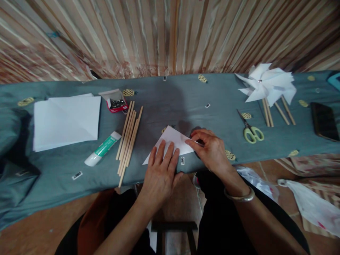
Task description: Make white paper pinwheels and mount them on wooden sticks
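A white sheet of paper, folded into a triangle, lies near the front edge of the cloth-covered table. My left hand rests flat on its left part with the fingers stretched out. At the triangle's right corner, my right hand pinches the paper between thumb and fingers. Left of the paper are several thin wooden sticks side by side. A glue stick with a green label lies beyond them. To the right, scissors with green handles lie partly spread.
A stack of white paper lies at the left, beside an open red box of small metal pieces. Paper pinwheels on wooden sticks and a dark phone are at the right. Plastic bags lie on the floor below; a curtain hangs behind.
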A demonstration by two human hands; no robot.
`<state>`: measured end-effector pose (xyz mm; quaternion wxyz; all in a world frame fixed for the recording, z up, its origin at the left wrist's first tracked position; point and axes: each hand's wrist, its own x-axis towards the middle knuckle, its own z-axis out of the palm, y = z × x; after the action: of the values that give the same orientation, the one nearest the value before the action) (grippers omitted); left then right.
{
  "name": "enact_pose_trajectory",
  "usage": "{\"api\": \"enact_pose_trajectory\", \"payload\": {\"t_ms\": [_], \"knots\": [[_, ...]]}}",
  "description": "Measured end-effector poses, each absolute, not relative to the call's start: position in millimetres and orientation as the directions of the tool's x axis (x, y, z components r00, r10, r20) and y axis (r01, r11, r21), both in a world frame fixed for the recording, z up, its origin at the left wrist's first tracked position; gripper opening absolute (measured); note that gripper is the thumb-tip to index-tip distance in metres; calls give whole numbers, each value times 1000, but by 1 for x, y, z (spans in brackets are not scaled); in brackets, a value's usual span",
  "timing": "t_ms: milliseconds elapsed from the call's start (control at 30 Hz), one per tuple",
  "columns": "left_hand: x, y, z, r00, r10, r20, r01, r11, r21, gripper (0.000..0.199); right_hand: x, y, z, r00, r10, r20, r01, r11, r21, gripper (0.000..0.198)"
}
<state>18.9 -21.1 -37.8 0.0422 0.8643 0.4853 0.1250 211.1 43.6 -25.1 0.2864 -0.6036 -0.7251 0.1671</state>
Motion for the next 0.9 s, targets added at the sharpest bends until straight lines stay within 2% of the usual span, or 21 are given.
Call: {"api": "enact_pose_trajectory", "payload": {"t_ms": [167, 267, 333, 367, 533, 900], "knots": [[19, -21, -38, 495, 853, 167, 829, -521, 204, 58, 219, 35, -13, -115, 937, 331, 829, 274, -488, 20], [20, -21, -40, 496, 851, 175, 828, -524, 200, 59, 208, 12, -5, -274, 846, 457, 804, 462, -374, 18], [19, -21, -40, 500, 848, 178, 828, -528, 190, 59, 198, -5, -6, -424, 762, 490, 726, 609, -319, 24], [19, -21, -40, 503, 846, 177, 827, -530, 185, 59, 193, -13, -8, -452, 756, 474, 722, 622, -303, 28], [18, -21, -40, 518, 844, 137, 827, -536, 171, 63, 183, -34, -27, -452, 802, 391, 796, 560, -229, 42], [13, -24, -40, 539, 835, 112, 826, -550, 126, 64, 190, -39, -38, -480, 823, 305, 817, 545, -185, 43]]}}
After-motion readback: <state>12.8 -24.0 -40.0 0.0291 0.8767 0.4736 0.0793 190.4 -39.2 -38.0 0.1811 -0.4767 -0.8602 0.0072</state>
